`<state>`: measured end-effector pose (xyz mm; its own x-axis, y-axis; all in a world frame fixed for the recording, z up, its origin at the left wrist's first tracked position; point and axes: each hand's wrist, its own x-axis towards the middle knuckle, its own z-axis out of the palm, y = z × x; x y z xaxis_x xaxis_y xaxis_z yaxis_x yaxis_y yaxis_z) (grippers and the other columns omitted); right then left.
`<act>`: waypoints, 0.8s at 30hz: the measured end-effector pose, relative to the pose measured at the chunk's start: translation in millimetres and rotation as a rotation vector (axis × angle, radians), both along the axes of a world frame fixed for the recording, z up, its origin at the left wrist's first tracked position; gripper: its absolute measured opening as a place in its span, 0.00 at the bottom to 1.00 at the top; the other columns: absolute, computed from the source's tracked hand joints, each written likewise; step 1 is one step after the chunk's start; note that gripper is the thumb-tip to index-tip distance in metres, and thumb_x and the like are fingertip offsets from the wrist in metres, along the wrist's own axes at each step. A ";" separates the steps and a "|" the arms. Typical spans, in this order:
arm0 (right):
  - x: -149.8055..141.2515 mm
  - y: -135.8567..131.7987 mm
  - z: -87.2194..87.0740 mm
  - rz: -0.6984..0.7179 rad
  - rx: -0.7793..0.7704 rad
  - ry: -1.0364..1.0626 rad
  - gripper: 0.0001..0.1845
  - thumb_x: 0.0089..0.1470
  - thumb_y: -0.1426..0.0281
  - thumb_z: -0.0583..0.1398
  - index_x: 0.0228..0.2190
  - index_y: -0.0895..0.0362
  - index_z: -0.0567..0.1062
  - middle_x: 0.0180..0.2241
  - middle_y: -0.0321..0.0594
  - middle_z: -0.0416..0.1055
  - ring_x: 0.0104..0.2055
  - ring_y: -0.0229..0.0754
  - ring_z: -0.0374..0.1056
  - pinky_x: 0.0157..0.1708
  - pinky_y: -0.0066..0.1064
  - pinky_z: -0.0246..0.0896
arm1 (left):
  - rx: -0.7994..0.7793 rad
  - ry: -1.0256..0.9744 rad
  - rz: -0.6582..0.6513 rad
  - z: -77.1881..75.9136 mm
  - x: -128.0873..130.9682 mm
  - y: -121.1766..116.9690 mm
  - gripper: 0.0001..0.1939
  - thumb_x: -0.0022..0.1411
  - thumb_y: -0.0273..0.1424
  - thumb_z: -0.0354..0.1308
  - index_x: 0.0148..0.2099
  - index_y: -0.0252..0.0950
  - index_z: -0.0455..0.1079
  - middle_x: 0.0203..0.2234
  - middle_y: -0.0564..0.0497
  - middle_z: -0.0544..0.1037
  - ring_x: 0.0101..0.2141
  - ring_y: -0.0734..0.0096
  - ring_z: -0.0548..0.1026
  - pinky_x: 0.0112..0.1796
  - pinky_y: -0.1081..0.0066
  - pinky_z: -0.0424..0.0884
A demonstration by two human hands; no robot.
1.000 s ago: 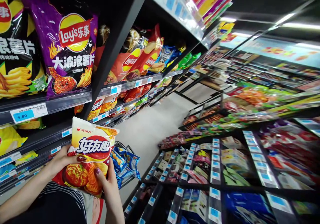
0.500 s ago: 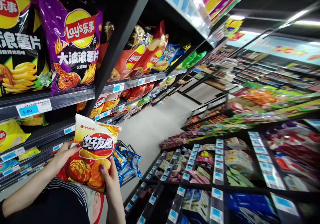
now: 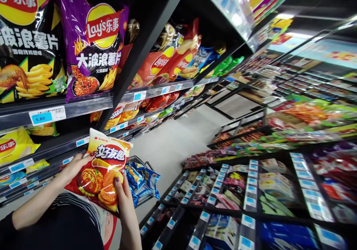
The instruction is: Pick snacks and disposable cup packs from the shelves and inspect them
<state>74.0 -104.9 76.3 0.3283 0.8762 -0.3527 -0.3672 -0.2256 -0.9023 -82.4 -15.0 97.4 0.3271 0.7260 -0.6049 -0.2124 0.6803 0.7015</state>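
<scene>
- The left hand [image 3: 73,167] reaches in from the lower left, fingers curled around the left edge of the chip bag [image 3: 102,173].
- The right hand [image 3: 124,195] rises from below, fingers pinching the bag's lower right corner.
- The bag, tilted, is held before the shelf [image 3: 69,108]; it reads "好友趣".
- Purple bag [image 3: 93,45]: "Lay's乐事", "大波浪薯片".
- Price tag [image 3: 47,115]: "5.80".
- Blue packets [image 3: 141,179] sit just beside the chip bag.

We hold a chip bag [image 3: 104,175] between our left hand [image 3: 73,168] on its left edge and our right hand [image 3: 124,196] at its lower right. Just behind the bag to the right lie blue packets [image 3: 142,181] in a cart. Left of us rise snack shelves [image 3: 83,106]; right of the aisle floor [image 3: 170,146] stand lower racks [image 3: 251,190]
</scene>
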 end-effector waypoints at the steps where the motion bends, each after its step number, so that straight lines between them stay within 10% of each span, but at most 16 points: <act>1: -0.4 -0.1 -0.5 -0.003 -0.001 -0.002 0.28 0.44 0.52 0.63 0.44 0.52 0.68 0.43 0.42 0.73 0.47 0.52 0.70 0.46 0.41 0.67 | 0.004 0.001 -0.007 0.5 -0.3 0.1 0.23 0.48 0.41 0.66 0.42 0.31 0.69 0.31 0.43 0.82 0.36 0.53 0.79 0.38 0.62 0.73; 24: -3.2 -7.2 -8.1 -0.054 -0.109 0.088 0.30 0.41 0.52 0.65 0.44 0.51 0.68 0.43 0.42 0.74 0.46 0.53 0.71 0.45 0.41 0.67 | 0.040 0.187 -0.100 -34.5 -5.0 4.6 0.26 0.44 0.49 0.64 0.37 0.33 0.70 0.36 0.42 0.81 0.41 0.48 0.77 0.38 0.61 0.72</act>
<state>70.8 -112.1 68.2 0.3376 0.8130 -0.4744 -0.4580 -0.2984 -0.8374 -87.4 -10.4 62.8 0.2830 0.7206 -0.6330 -0.0089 0.6619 0.7495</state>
